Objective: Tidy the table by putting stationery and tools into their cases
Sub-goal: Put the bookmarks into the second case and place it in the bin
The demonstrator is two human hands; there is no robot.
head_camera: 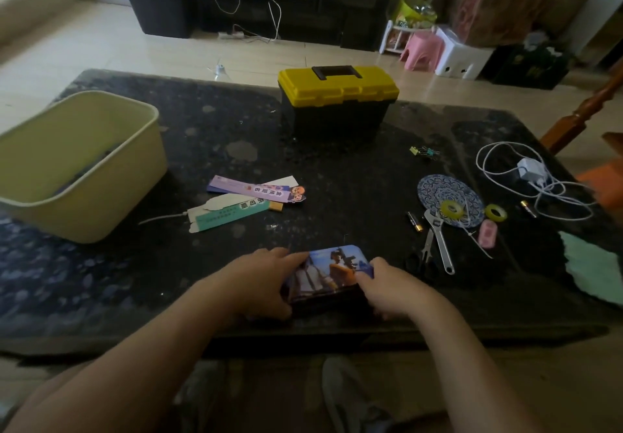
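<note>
A picture-printed pencil case (pixel 332 272) lies near the front edge of the dark table (pixel 219 135). My left hand (pixel 266 281) grips its left side and my right hand (pixel 391 286) grips its right side. A black toolbox with a yellow lid (pixel 338 102) stands shut at the back middle. At the right lie a wrench (pixel 440 240), scissors (pixel 426 250), two tape rolls (pixel 452 210) (pixel 495 212), a pink eraser (pixel 487 233), batteries (pixel 414 221) and binder clips (pixel 424 151).
A pale yellow tub (pixel 87 169) sits at the left. Flattened paper boxes (pixel 249 200) lie in the middle. A patterned round fan (pixel 438 191), a white charger with cable (pixel 532 171) and a green cloth (pixel 593 269) are at the right.
</note>
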